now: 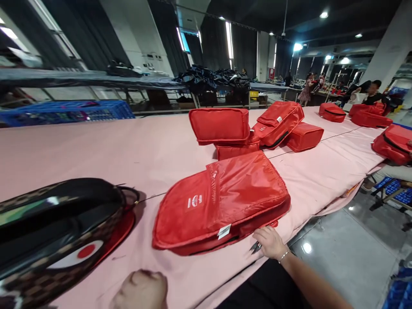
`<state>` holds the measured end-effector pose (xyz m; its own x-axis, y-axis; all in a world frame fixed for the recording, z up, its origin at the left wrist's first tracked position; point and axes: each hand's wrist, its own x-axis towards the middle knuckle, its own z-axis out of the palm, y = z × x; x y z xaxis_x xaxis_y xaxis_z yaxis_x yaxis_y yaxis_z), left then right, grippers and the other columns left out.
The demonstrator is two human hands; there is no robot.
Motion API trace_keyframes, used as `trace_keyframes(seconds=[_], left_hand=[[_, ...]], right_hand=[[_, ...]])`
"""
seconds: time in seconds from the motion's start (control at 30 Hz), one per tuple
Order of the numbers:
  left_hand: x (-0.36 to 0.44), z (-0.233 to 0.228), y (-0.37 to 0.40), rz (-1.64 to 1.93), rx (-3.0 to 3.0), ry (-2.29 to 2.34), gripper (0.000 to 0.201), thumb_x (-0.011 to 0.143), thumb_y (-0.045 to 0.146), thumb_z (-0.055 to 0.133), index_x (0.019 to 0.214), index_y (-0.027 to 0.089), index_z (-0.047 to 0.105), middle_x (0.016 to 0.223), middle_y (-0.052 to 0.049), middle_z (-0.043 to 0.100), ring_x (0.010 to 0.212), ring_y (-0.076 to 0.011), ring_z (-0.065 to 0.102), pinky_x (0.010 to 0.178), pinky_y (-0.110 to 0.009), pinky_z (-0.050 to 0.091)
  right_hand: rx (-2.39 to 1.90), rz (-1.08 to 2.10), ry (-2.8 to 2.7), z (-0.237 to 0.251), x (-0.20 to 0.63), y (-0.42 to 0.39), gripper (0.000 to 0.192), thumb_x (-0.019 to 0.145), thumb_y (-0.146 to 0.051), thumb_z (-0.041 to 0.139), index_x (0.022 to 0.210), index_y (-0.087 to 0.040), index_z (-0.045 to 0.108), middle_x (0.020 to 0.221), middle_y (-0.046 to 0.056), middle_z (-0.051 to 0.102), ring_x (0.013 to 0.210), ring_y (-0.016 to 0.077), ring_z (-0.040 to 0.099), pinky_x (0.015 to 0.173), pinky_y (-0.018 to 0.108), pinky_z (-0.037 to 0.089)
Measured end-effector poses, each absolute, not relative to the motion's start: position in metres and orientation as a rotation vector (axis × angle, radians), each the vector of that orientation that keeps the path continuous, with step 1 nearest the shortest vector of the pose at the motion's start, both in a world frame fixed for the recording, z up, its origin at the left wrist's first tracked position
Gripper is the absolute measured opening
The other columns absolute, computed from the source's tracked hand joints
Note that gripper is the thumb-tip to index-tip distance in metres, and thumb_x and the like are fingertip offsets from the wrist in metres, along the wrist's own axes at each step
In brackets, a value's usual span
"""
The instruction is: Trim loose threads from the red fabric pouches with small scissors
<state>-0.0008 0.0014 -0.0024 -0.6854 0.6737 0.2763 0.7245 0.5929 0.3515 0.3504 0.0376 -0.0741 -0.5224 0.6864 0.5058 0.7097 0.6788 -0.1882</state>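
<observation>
The landmark is the red bag (222,204), which lies flat on the pink table cover (96,150) directly in front of the person; it rests face up with its long lower edge turned toward the person, which judging by this layout keeps the zipper seam within reach of the right hand. The right hand (269,242) rests on the cover at the near right corner of the red bag, touching or almost touching its lower edge; the fingers are curled around a small dark metal tool (255,247), probably thread snips, though the view there is too small to be sure. The left hand (141,289) sits on the cover nearer the person than the red bag and toward its left; it is clenched into a loose fist, and whether it grips anything cannot be told because of blur.

The red bag is a glossy, slightly crinkled synthetic fabric with a rounded rectangular outline; a white printed logo sits on its front pocket and a small white label (224,231) hangs at the near edge.

Left of the red bag lies a dark backpack (58,231) with a brown checked pattern, a black panel and a red-and-white eye motif; its shape is bulky and rounded. Beyond the red bag stands a stack of further red bags (251,128), of the same shiny fabric, piled loosely. A blue plastic crate (71,111) stands beyond the table, far left of the red bag.
</observation>
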Motion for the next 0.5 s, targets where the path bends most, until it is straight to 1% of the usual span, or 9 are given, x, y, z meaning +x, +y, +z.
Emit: trace_keyframes(seconds=[0.07,0.2,0.4,0.5], left_hand=[[-0.004,-0.008,0.002,-0.572,-1.179,-2.608,0.046,0.083,0.037,0.02,0.104,0.01,0.05,0.11,-0.021,0.053,0.097,-0.0386,0.049,0.077,-0.045,0.035],[-0.01,-0.017,0.001,-0.501,-1.177,-2.555,0.044,0.084,0.034,0.022,0.104,0.008,0.052,0.105,-0.021,0.056,0.092,-0.0352,0.05,0.074,-0.043,0.034],[-0.011,-0.022,-0.001,-0.507,-1.208,-2.537,0.043,0.085,0.033,0.026,0.106,0.007,0.053,0.111,-0.02,0.056,0.096,-0.0344,0.049,0.078,-0.043,0.035],[-0.013,-0.017,-0.002,-0.577,-1.189,-2.596,0.045,0.084,0.033,0.027,0.111,0.007,0.053,0.114,-0.02,0.055,0.1,-0.0361,0.049,0.083,-0.046,0.035]], right_hand=[[-1.073,-0.045,-2.344,-0.074,0.352,0.037,0.036,0.076,-0.013,0.051,0.111,-0.017,0.059,0.11,0.009,0.062,0.094,0.0222,0.052,0.083,0.037,0.04],[-1.082,-0.015,-2.351,-0.075,0.354,0.035,0.037,0.075,-0.012,0.049,0.111,-0.017,0.059,0.111,0.009,0.061,0.097,0.0232,0.051,0.085,0.038,0.039],[-1.067,0.016,-2.329,-0.071,0.353,0.034,0.041,0.073,-0.007,0.046,0.11,-0.016,0.059,0.111,0.009,0.062,0.098,0.0235,0.052,0.087,0.039,0.039],[-1.066,0.025,-2.331,-0.07,0.353,0.034,0.041,0.073,-0.007,0.047,0.111,-0.016,0.058,0.112,0.009,0.062,0.098,0.0236,0.052,0.087,0.038,0.04]])
